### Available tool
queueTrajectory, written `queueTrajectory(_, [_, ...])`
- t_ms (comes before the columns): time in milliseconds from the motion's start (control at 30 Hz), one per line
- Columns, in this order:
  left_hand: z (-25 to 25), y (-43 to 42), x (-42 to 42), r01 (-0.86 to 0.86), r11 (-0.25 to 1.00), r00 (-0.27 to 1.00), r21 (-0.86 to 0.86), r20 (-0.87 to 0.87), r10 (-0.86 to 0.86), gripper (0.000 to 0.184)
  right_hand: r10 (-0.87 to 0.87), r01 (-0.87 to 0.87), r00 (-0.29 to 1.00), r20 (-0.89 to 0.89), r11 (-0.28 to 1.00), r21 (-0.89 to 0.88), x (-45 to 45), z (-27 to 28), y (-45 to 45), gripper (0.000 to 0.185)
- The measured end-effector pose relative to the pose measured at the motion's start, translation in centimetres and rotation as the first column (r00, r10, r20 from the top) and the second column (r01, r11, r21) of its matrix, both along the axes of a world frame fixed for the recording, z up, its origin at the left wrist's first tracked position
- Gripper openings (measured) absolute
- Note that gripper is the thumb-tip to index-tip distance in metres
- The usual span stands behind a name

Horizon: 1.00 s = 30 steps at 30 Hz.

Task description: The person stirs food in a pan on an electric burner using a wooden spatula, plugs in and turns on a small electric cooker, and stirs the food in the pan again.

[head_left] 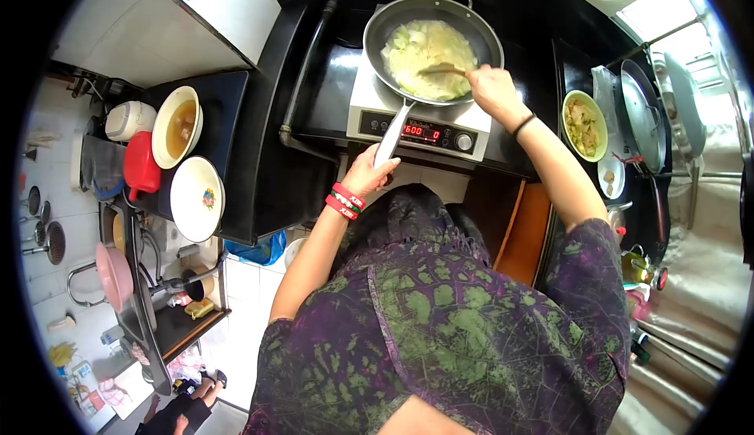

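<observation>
Frying pan [488, 41]: sits on the cooker [481, 125], held by its handle [393, 133] just past the front edge in curled left hand [367, 173], with right hand [496, 93] fisted round a utensil [441, 68].

1 head-worn camera looks forward and steeply down over the patterned shirt [487, 317], close below, toward the frying pan [481, 36] farther off. Its round-edged fisheye view spans from a pink basin [115, 275] at left to a window [664, 15] at upper right.

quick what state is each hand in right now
Left hand: closed, holding the pan handle.
Right hand: closed, holding a stirring utensil.
</observation>
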State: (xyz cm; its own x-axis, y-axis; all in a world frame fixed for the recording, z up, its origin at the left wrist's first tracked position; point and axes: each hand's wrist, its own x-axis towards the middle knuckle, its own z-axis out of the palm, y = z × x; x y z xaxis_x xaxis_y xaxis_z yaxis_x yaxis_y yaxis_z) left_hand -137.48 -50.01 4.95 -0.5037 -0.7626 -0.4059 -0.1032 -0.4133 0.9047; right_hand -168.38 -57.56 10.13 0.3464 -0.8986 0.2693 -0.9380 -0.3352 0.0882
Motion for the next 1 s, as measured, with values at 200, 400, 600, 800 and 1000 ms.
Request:
queueTrajectory(200, [0.6, 0.0, 0.1, 0.014, 1.000, 1.000, -0.003, 0.018, -0.014, 0.037, -0.029, 0.028, 1.000, -0.013, 0.999, -0.016, -0.3, -1.8, -1.2, 0.011])
queueTrajectory(400, [0.2, -0.1, 0.1, 0.019, 1.000, 1.000, 0.010, -0.025, -0.018, 0.035, -0.204, 0.202, 0.978, 0.030, 0.977, 0.063, -4.4, 2.7, 0.8, 0.025])
queueTrajectory(600, [0.6, -0.6, 0.3, 0.023, 0.998, 1.000, 0.057, -0.003, -0.023, 0.031, -0.249, 0.246, 0.968, 0.041, 0.967, 0.061, -3.0, -0.3, 2.5, 0.020])
queueTrajectory(800, [0.5, -1.0, 0.8, 0.049, 0.997, 0.999, 0.057, 0.006, -0.049, 0.027, -0.196, 0.207, 0.978, 0.071, 0.952, -0.225, 0.9, -0.6, 6.4, 0.029])
queueTrajectory(1000, [0.5, -1.1, 0.8, 0.051, 0.991, 0.997, 0.121, -0.057, -0.044, 0.026, -0.309, 0.250, 0.916, 0.254, 0.938, 0.239, 2.3, -8.5, 11.2, 0.033])
